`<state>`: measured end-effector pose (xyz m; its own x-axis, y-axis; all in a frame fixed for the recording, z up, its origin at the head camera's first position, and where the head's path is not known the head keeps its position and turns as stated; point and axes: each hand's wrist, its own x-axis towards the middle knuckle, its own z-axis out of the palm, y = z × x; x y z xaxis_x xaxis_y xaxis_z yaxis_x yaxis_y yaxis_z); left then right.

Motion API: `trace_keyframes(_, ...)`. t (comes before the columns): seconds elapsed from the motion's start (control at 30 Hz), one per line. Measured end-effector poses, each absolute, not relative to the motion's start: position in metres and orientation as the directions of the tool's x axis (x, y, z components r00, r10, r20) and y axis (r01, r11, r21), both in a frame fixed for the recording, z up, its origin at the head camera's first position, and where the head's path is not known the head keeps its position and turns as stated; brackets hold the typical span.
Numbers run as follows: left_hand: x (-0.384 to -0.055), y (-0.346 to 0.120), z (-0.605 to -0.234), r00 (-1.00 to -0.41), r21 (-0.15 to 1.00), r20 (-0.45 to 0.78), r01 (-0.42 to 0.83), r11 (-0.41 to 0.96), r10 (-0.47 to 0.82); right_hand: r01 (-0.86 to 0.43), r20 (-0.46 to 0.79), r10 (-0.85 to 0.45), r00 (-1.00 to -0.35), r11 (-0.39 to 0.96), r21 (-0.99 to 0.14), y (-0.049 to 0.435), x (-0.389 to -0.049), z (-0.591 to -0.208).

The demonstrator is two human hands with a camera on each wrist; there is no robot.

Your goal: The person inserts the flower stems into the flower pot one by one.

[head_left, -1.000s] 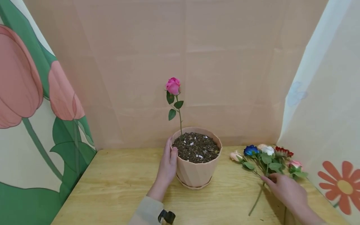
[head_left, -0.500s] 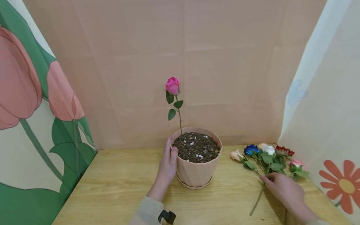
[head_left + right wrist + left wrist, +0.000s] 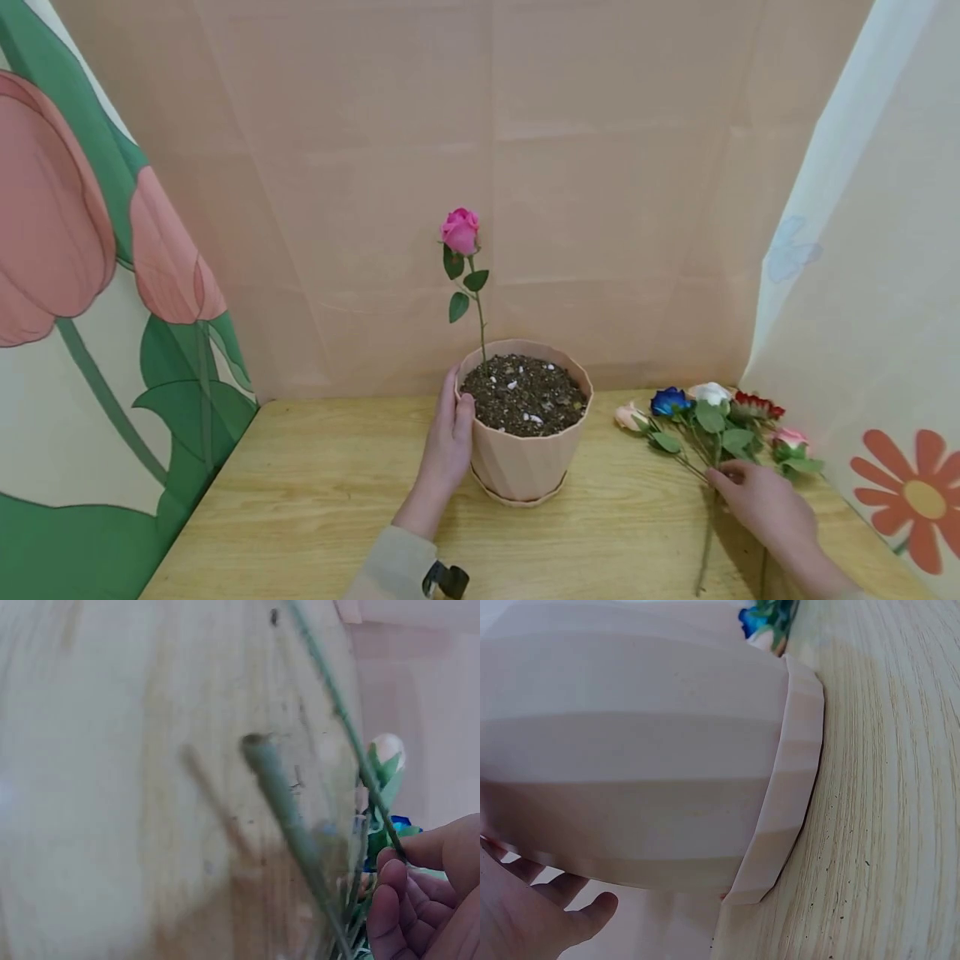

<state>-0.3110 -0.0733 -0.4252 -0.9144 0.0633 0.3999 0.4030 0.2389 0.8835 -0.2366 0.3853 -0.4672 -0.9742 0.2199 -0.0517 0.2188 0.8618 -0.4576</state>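
Observation:
A pink flowerpot [image 3: 525, 465] filled with dark soil [image 3: 517, 400] stands on a saucer [image 3: 525, 502]. A magenta rose [image 3: 460, 232] rises upright from the soil near the pot's left rim. My left hand [image 3: 442, 442] holds the pot's left side, thumb near the rim; its fingers [image 3: 562, 889] are partly hidden behind the pot in the left wrist view. On the right, my right hand [image 3: 768, 504] pinches a green flower stem [image 3: 337, 705] between thumb and fingers. The stem seems to lead up to the white rose [image 3: 708, 393], though leaves cover the join.
Several other flowers lie together at the table's back right, among them a blue rose [image 3: 670, 402], a red flower [image 3: 757, 406], a pale peach rose [image 3: 630, 417] and a pink one [image 3: 790, 438]. A plain backdrop [image 3: 615, 208] borders the wooden table [image 3: 315, 483] behind.
The lower end of the pinched stem has swung right and toward me, and the white rose has shifted slightly up and left. My left hand and the pot stay put.

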Motion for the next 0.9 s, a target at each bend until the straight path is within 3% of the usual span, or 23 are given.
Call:
trace_keyframes(0.43,-0.311,-0.075,-0.426,-0.916,0.886,0.396,0.398,0.24,0.059,0.073,0.21,0.22,-0.953,0.836,-0.543,0.369,-0.229,-0.431)
trace_keyframes(0.9,-0.31,-0.073,-0.424,-0.915,0.887,0.397,0.401,0.228,0.066,-0.071,0.358,0.217,-0.908,0.762,-0.643,0.332,-0.229,-0.377)
